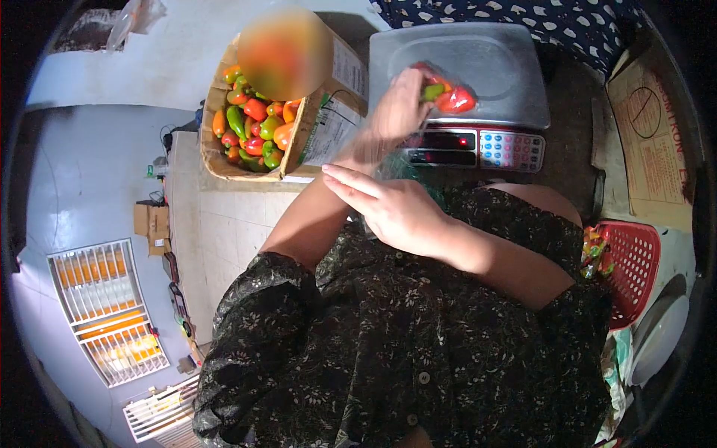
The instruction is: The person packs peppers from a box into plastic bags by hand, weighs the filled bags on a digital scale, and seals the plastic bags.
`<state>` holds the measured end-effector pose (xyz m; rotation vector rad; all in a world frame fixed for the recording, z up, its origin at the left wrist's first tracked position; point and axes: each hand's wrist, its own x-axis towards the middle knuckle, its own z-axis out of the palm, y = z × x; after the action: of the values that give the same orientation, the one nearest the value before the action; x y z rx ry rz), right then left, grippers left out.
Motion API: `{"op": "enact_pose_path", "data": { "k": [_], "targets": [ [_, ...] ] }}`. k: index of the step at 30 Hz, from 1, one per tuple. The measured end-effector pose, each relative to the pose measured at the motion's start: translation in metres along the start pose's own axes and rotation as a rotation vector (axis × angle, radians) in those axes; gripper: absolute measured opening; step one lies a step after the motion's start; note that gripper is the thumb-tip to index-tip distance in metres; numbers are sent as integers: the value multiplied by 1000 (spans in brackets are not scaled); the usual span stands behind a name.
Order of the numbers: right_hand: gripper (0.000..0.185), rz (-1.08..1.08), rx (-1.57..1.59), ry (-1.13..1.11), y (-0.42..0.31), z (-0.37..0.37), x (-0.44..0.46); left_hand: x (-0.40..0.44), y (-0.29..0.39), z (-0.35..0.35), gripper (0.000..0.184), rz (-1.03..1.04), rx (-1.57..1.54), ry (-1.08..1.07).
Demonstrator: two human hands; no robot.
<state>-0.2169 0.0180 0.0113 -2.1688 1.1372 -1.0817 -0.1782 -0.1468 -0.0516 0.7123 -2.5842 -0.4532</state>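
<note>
My left hand (405, 103), blurred by motion, is closed around several red, orange and green peppers (454, 98) above the silver pan of a digital scale (508, 56). Clear plastic (385, 145), apparently a bag, lies around the left wrist. My right hand (396, 213) crosses just below the left forearm. Its fingers lie long and close together against the plastic, and the thumb is hidden underneath. Red digits glow on the scale's display, beside a keypad (511, 151). A bit of green plastic (407, 168) shows between my hands and the dark floral shirt.
A cardboard box (314, 131) of red, orange and green peppers (254, 127) stands left of the scale, partly covered by a blurred patch. On the right are a flattened carton (657, 134), a red perforated basket (635, 261) and a pale round basin (661, 340). Dark patterned cloth (582, 30) hangs behind.
</note>
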Motion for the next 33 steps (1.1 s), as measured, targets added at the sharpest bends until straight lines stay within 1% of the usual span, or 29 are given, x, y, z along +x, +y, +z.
{"op": "enact_pose_path", "data": {
  "k": [1,2,4,8,11,14,15,17,18,19,20,21,22,24,27,30,31,33],
  "targets": [
    [64,9,2,-10,0,0,0,0,-2,3,55,-25,-58,54],
    [64,16,4,-20,0,0,0,0,-5,7,53,-7,-33,72],
    [64,-9,17,27,2,5,-1,3,-2,5,49,27,21,113],
    [64,-30,55,62,3,5,1,9,-3,2,49,93,-15,129],
    [64,-7,46,67,2,0,2,8,5,-1,46,-32,139,98],
    [63,-4,35,113,4,-3,4,5,14,-8,43,-146,200,48],
    [59,-12,51,146,5,-5,4,4,10,-8,42,-136,184,35],
    [56,-89,45,301,16,-16,6,2,-1,-9,40,-117,152,12],
    [55,-126,45,376,25,-25,7,2,2,-11,41,-148,145,-5],
    [49,-52,-73,517,41,-41,10,2,3,-10,40,-118,134,14],
    [43,126,-86,614,61,-52,10,3,2,-9,39,-88,123,32],
    [37,305,-82,700,82,-63,10,3,2,-9,38,-55,110,50],
    [34,585,27,738,103,-72,6,4,5,-9,38,-44,153,39],
    [44,565,-354,800,161,-69,-14,6,3,-3,42,-3,74,69],
    [48,749,-236,505,176,-72,-23,9,8,-3,41,-20,-25,44],
    [39,713,-128,424,200,-70,-27,18,0,8,40,42,-17,69],
    [37,661,-89,428,204,-72,-28,19,-2,12,38,55,-35,81],
    [37,667,12,416,212,-76,-28,24,-5,20,35,83,-69,108]
  ]
}}
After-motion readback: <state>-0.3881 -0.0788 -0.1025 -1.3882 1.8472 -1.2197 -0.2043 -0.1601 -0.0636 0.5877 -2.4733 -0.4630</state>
